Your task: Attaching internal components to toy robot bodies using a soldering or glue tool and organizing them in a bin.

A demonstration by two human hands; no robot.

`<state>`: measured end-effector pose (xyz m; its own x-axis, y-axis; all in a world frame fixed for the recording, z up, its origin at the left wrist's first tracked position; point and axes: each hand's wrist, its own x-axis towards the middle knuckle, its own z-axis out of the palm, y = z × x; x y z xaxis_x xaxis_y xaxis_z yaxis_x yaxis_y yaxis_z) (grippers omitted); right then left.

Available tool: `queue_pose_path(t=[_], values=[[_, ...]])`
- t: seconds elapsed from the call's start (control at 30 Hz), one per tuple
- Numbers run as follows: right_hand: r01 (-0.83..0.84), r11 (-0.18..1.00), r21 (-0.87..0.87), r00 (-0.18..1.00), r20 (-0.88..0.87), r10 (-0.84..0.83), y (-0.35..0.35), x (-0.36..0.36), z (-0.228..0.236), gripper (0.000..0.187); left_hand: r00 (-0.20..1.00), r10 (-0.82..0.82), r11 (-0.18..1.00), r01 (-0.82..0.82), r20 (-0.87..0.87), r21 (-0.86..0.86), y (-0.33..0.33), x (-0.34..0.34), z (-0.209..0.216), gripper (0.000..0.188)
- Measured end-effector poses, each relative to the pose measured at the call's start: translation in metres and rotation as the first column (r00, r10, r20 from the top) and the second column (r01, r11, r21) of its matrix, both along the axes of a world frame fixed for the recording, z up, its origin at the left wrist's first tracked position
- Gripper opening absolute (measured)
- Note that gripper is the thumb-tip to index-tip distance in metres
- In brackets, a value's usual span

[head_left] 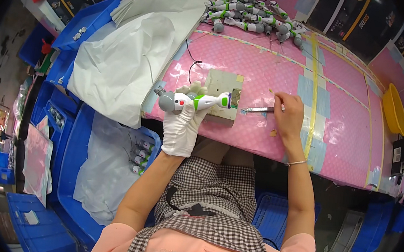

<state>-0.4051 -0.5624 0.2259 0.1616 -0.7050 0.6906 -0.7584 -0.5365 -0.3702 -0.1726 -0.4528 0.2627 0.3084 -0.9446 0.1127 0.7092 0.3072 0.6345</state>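
Note:
My left hand (180, 132), in a white glove, is wrapped round a white, green and grey handheld device (209, 102) with a rounded grey end. The device lies sideways, its grey end to the left and its narrower white end over a grey metal box (222, 82) near the table's front edge. My right hand (289, 116) is bare and closed on a pair of metal tweezers (258, 110). Their tips point left, toward the device's white end, and look apart from it. A thin black wire (191, 66) lies behind my left hand.
On the pink covered table (259, 136), a pile of similar devices (256, 15) lies at the back. White sheeting (121, 60) covers the left side, beside blue bins (88, 22). A blue tub (69, 162) at lower left holds several more devices. A yellow basin (394, 109) stands far right.

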Motion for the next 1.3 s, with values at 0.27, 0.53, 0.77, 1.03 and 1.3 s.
queue_pose_path(t=[0.27,0.53,0.77,1.03,1.3], values=[[0.088,0.99,0.107,0.981,-0.183,-0.067,-0.01,0.012,-0.011,0.012,0.984,-0.151,0.983,0.16,-0.098,0.093,0.003,0.002,0.0,0.039],[-0.186,0.863,0.47,0.944,0.33,0.023,0.025,0.014,0.038,0.019,0.98,-0.181,0.977,0.19,-0.087,0.1,0.003,0.0,-0.003,0.032],[0.195,0.956,0.218,0.966,-0.213,-0.148,-0.008,0.011,-0.001,0.017,0.993,0.099,0.985,-0.107,0.067,0.134,-0.001,-0.021,-0.012,0.024],[-0.348,0.937,-0.044,0.861,0.38,0.338,0.075,0.081,0.038,0.01,0.976,0.173,0.956,-0.198,0.13,0.215,0.004,-0.038,-0.024,0.028],[-0.42,0.907,0.017,0.835,0.398,0.38,0.081,0.095,0.023,0.011,0.981,0.17,0.961,-0.185,0.09,0.204,0.004,-0.037,-0.025,0.027]])
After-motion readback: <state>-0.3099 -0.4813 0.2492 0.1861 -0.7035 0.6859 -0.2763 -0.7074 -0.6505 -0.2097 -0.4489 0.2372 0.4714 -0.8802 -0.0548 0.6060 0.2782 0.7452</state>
